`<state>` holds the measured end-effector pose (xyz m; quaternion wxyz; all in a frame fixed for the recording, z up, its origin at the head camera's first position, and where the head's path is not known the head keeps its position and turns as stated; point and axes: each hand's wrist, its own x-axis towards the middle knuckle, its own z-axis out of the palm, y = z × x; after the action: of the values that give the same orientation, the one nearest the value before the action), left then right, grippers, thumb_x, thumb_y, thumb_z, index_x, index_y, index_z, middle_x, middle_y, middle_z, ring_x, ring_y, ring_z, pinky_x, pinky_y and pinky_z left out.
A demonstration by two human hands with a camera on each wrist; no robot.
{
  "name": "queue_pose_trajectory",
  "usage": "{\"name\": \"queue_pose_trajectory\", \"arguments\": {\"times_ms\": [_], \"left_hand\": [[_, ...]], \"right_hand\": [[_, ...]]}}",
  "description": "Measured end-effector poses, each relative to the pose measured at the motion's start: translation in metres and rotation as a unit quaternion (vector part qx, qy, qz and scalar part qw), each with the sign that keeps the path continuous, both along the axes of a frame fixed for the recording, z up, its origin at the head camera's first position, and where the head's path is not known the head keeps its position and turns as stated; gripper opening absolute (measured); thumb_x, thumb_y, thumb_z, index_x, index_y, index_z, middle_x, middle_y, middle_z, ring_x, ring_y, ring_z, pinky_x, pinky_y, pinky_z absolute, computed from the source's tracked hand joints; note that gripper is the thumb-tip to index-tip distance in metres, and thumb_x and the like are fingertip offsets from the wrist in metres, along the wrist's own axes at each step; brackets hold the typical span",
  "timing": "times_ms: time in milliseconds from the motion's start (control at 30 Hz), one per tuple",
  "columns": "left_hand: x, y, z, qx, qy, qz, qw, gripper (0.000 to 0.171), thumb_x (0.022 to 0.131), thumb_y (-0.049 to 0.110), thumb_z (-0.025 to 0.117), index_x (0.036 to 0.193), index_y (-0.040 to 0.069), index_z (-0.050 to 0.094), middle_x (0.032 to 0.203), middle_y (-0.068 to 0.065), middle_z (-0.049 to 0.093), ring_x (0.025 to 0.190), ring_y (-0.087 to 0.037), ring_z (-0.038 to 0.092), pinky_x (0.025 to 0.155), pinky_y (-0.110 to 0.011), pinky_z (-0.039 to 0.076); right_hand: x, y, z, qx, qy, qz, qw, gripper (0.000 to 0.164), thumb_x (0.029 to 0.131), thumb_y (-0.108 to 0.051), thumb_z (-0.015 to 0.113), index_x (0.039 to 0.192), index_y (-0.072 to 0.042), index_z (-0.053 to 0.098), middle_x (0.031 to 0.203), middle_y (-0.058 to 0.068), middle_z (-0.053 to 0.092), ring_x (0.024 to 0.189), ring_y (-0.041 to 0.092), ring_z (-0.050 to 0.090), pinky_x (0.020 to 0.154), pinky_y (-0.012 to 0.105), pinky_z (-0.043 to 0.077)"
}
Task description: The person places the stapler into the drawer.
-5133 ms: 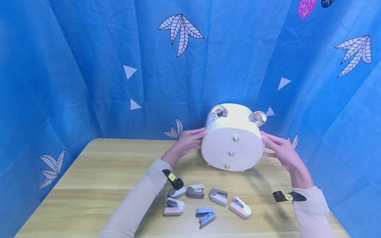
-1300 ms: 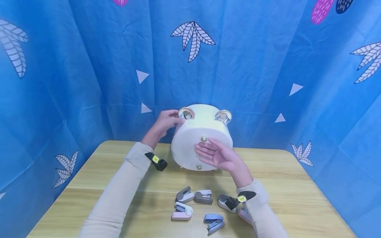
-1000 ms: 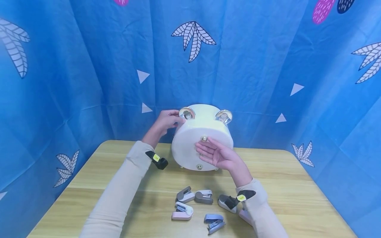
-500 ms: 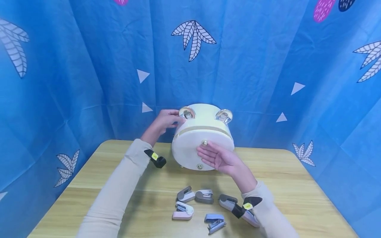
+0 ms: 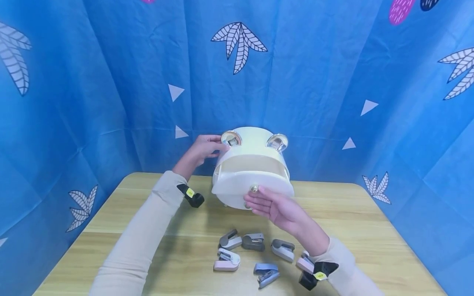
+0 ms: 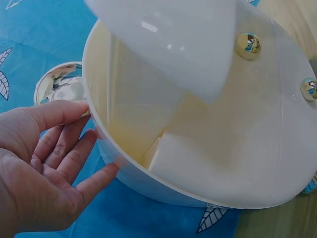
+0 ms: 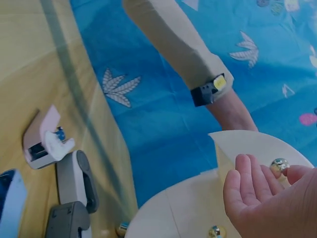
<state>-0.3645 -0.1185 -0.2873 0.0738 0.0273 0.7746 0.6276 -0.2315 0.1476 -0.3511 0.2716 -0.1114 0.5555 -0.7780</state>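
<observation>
A round white drawer box [image 5: 253, 139] with two shiny ear shapes on top stands at the back of the table. Its top drawer [image 5: 237, 181] is pulled partway out, and the part of its inside in view is bare. My right hand [image 5: 281, 209] pinches the gold knob [image 7: 280, 166] of that drawer between thumb and forefinger, the other fingers extended. On the box's left side rests my left hand [image 6: 54, 163], its fingertips touching the wall and rim by the left ear [image 6: 62, 84]. Lower knobs [image 6: 309, 89] show on the closed front below.
Several small staplers lie in front of the box: a blue one [image 5: 266, 274], a pink and white one [image 5: 227, 261], grey ones such as this dark grey stapler [image 5: 253, 242], and a pink one [image 5: 305, 263] partly behind my right wrist. A blue curtain [image 5: 148, 102] hangs behind the table.
Earlier, both hands were at the box's sides, and the box stood further right. Over the last second my right hand has drawn the top drawer toward me; the left hand has stayed at the box.
</observation>
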Motion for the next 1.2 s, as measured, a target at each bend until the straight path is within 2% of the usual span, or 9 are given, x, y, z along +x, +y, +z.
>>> {"name": "queue_pose_trajectory", "arguments": {"times_ms": [267,533,667,767,867,933,967,1067,1200], "left_hand": [[0.001,0.001,0.001,0.005,0.002,-0.002,1.0000,0.045,0.093,0.013,0.074,0.136,0.003,0.063,0.143,-0.015,0.060,0.137,-0.028,0.053,0.114,-0.047,0.047],[0.001,0.001,0.001,0.007,0.002,0.002,1.0000,0.046,0.093,0.014,0.074,0.136,0.003,0.062,0.142,-0.015,0.060,0.138,-0.028,0.052,0.114,-0.047,0.046],[-0.001,0.001,-0.001,-0.001,0.001,0.000,1.0000,0.046,0.093,0.015,0.074,0.136,0.004,0.063,0.142,-0.014,0.059,0.138,-0.029,0.051,0.115,-0.047,0.045],[-0.002,0.001,-0.001,0.001,0.002,-0.002,1.0000,0.045,0.093,0.015,0.075,0.135,0.004,0.063,0.143,-0.013,0.059,0.139,-0.028,0.051,0.115,-0.048,0.045],[-0.001,0.001,-0.001,0.006,0.002,-0.003,1.0000,0.046,0.093,0.014,0.075,0.136,0.004,0.063,0.144,-0.013,0.059,0.139,-0.028,0.050,0.115,-0.048,0.045],[-0.001,0.001,-0.001,0.008,0.001,-0.002,1.0000,0.046,0.093,0.014,0.075,0.136,0.004,0.063,0.144,-0.013,0.059,0.139,-0.029,0.051,0.115,-0.048,0.045],[-0.001,0.001,-0.001,0.009,0.001,-0.002,1.0000,0.046,0.092,0.014,0.075,0.136,0.004,0.063,0.144,-0.013,0.060,0.139,-0.029,0.051,0.115,-0.048,0.045],[-0.001,0.001,0.000,0.010,0.000,-0.003,0.9999,0.046,0.092,0.014,0.075,0.136,0.004,0.063,0.144,-0.013,0.059,0.139,-0.029,0.050,0.116,-0.049,0.044],[0.000,0.000,0.000,0.009,0.000,-0.004,0.9999,0.047,0.092,0.015,0.075,0.136,0.004,0.063,0.144,-0.014,0.059,0.140,-0.030,0.050,0.116,-0.049,0.044]], "right_hand": [[0.009,0.000,-0.002,0.018,0.018,-0.001,1.000,0.025,0.108,-0.027,0.051,0.118,-0.012,0.068,0.115,0.002,0.077,0.110,0.017,0.073,0.102,0.032,0.055],[0.010,0.002,-0.003,0.027,0.029,0.010,0.999,0.028,0.108,-0.027,0.050,0.121,-0.009,0.068,0.113,0.002,0.078,0.109,0.017,0.073,0.098,0.031,0.057],[0.009,0.007,-0.005,0.068,0.058,0.021,0.996,0.036,0.107,-0.028,0.052,0.128,-0.002,0.065,0.115,0.004,0.077,0.109,0.019,0.073,0.101,0.035,0.056],[0.009,0.012,-0.006,0.130,0.113,0.031,0.985,0.039,0.105,-0.026,0.056,0.129,0.003,0.064,0.119,0.009,0.076,0.110,0.020,0.073,0.103,0.040,0.055],[0.010,0.018,-0.008,0.202,0.182,0.039,0.961,0.035,0.102,-0.023,0.061,0.126,0.002,0.067,0.119,0.014,0.075,0.110,0.026,0.073,0.103,0.043,0.055],[0.012,0.022,-0.009,0.251,0.235,0.046,0.938,0.031,0.101,-0.023,0.063,0.122,-0.002,0.071,0.119,0.015,0.075,0.110,0.027,0.072,0.101,0.042,0.056],[0.013,0.024,-0.010,0.276,0.264,0.050,0.923,0.029,0.100,-0.023,0.064,0.120,-0.003,0.072,0.117,0.015,0.075,0.109,0.027,0.073,0.099,0.040,0.057],[0.016,0.029,-0.011,0.347,0.355,0.062,0.866,0.025,0.098,-0.022,0.067,0.116,-0.006,0.075,0.115,0.011,0.077,0.106,0.024,0.073,0.096,0.039,0.059],[0.022,0.037,-0.016,0.435,0.454,0.066,0.775,0.018,0.094,-0.020,0.072,0.109,-0.012,0.078,0.110,0.001,0.078,0.105,0.020,0.072,0.094,0.041,0.059]]}}
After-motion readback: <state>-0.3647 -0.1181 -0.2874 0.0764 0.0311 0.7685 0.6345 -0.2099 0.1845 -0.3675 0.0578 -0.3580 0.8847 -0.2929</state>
